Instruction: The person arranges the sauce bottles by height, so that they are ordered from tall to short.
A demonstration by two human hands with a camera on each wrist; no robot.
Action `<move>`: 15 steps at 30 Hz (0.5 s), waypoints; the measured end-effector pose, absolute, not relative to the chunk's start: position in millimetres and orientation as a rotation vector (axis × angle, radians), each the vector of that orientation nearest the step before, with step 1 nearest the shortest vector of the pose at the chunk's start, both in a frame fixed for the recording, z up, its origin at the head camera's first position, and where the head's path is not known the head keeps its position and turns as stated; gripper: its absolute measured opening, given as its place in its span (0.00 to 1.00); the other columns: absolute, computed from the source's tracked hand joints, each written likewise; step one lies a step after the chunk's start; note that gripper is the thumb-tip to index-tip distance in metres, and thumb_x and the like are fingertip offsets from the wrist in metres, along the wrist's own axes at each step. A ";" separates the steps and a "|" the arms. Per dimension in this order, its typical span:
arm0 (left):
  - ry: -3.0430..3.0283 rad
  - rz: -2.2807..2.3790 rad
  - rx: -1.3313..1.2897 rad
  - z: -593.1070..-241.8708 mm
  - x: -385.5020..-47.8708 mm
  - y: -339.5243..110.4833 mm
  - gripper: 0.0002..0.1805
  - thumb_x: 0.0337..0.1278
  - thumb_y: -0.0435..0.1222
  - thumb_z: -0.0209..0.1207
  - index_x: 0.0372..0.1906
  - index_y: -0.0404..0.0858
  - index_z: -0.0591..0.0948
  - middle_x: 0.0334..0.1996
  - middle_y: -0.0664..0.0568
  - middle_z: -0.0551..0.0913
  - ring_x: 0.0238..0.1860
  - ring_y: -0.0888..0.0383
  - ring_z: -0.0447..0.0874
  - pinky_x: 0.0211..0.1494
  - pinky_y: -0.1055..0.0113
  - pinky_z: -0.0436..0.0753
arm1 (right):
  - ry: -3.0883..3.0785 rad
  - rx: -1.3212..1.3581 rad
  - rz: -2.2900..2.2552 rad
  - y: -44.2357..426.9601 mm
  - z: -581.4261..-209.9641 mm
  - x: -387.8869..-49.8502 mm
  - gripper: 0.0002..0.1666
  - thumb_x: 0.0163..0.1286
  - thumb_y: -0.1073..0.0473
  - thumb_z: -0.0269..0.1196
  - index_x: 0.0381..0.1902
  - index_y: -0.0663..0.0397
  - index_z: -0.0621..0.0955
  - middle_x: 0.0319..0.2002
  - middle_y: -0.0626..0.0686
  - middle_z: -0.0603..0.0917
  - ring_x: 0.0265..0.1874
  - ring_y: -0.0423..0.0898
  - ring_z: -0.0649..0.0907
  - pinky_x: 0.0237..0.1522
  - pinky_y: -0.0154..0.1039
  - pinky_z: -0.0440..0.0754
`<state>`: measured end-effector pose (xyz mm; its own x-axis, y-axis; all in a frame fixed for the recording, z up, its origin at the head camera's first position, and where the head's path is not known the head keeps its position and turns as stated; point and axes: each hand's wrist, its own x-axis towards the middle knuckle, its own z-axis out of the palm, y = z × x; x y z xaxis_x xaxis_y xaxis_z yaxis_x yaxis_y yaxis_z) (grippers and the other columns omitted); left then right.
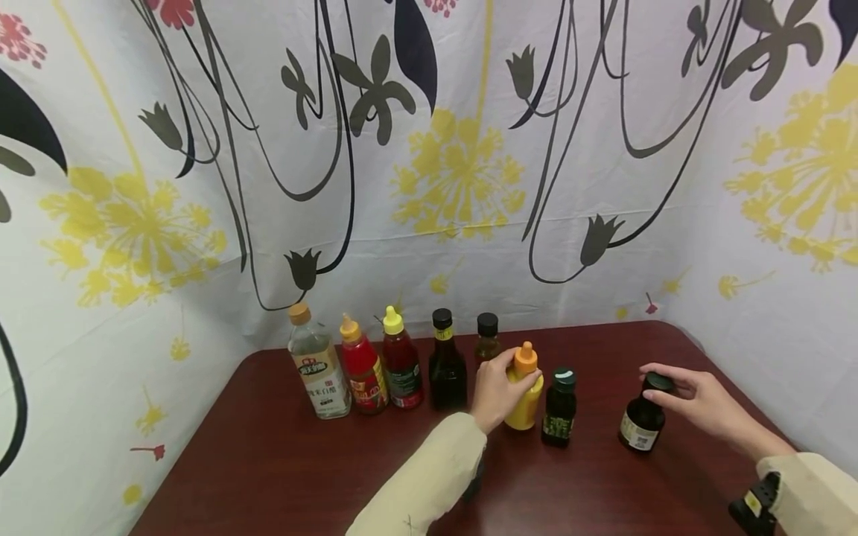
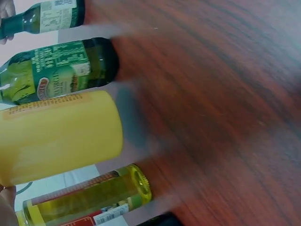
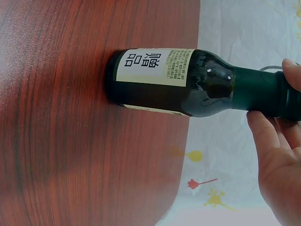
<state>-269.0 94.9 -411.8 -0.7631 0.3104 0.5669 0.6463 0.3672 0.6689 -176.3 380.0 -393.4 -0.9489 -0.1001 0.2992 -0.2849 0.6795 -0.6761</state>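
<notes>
The left hand point(image 1: 496, 388) holds a yellow squeeze bottle point(image 1: 526, 406) by its upper part, just under the orange cap. That bottle point(image 2: 61, 136) stands upright; only a bit of the hand point(image 2: 6, 207) shows at the left wrist view's edge. With fingers and thumb, the right hand point(image 1: 707, 402) grips a small dark bottle point(image 1: 642, 426) at its dark green cap. The right wrist view shows this bottle point(image 3: 155, 68) with a cream label and the hand point(image 3: 282, 169) around its neck and cap. Whether either base touches the table cannot be told.
A dark bottle with a green label point(image 1: 559, 409) stands between the hands. Left of the yellow bottle are an oil bottle point(image 1: 487, 346), a dark sauce bottle point(image 1: 447, 376), two red bottles point(image 1: 404, 372) and a clear bottle point(image 1: 323, 380). A dark object point(image 1: 473, 484) is partly behind the left sleeve.
</notes>
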 end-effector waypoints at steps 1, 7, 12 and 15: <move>-2.298 -1.365 -0.835 -410.7 -269.8 96.4 0.17 0.46 0.41 0.64 0.43 0.40 0.79 0.38 0.54 0.82 0.37 0.67 0.79 0.39 0.79 0.75 | -2.659 0.303 1.127 379.6 -393.3 -176.1 0.23 0.60 0.57 0.60 0.52 0.62 0.73 0.44 0.53 0.77 0.38 0.22 0.73 0.30 0.31 0.78; -2.358 -1.428 -0.844 -402.9 -274.3 104.1 0.18 0.46 0.40 0.64 0.44 0.39 0.78 0.39 0.53 0.81 0.38 0.65 0.79 0.41 0.77 0.75 | -2.663 0.299 1.134 378.1 -392.8 -175.5 0.24 0.60 0.57 0.60 0.52 0.62 0.72 0.45 0.63 0.76 0.39 0.23 0.74 0.29 0.31 0.78; -2.409 -1.408 -0.841 -399.5 -278.6 109.2 0.18 0.47 0.38 0.63 0.45 0.37 0.77 0.41 0.51 0.81 0.39 0.63 0.79 0.43 0.75 0.75 | -2.653 0.314 1.136 378.8 -392.9 -175.7 0.23 0.59 0.58 0.61 0.52 0.62 0.73 0.43 0.44 0.78 0.39 0.23 0.74 0.29 0.30 0.78; -2.438 -1.406 -0.811 -398.5 -281.6 112.1 0.19 0.47 0.38 0.63 0.46 0.38 0.76 0.41 0.51 0.80 0.40 0.63 0.78 0.44 0.74 0.75 | -2.642 0.322 1.141 379.4 -393.0 -175.9 0.23 0.59 0.59 0.61 0.51 0.61 0.73 0.41 0.33 0.75 0.38 0.24 0.75 0.29 0.30 0.78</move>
